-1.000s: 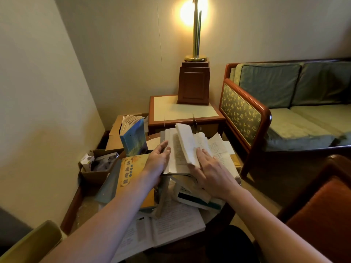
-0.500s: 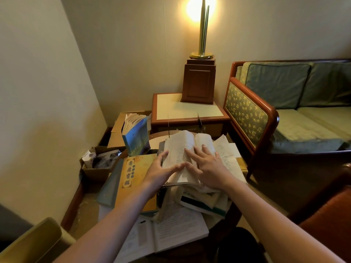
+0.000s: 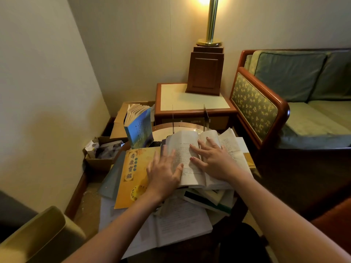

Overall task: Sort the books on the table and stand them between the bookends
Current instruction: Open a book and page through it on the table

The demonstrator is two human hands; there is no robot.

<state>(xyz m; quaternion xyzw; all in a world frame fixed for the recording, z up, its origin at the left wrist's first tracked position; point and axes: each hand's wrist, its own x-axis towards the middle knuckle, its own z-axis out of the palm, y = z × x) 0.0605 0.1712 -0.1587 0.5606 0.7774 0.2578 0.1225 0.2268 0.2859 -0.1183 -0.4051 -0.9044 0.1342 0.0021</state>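
Flattening the open white paperback book (image 3: pixel 191 158)

My left hand (image 3: pixel 163 174) and right hand (image 3: pixel 214 160) press flat, grasping nothing; floppy pages, so I'd grip the spine.

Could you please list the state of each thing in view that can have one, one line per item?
Open book: lying open on top of the pile.
Left hand: open, flat on its left page.
Right hand: open, fingers spread across the pages.
Blue book: standing upright, pages fanned.
Yellow book: closed, lying flat.
Bookends: upright, nothing between them.
Lamp: lit.
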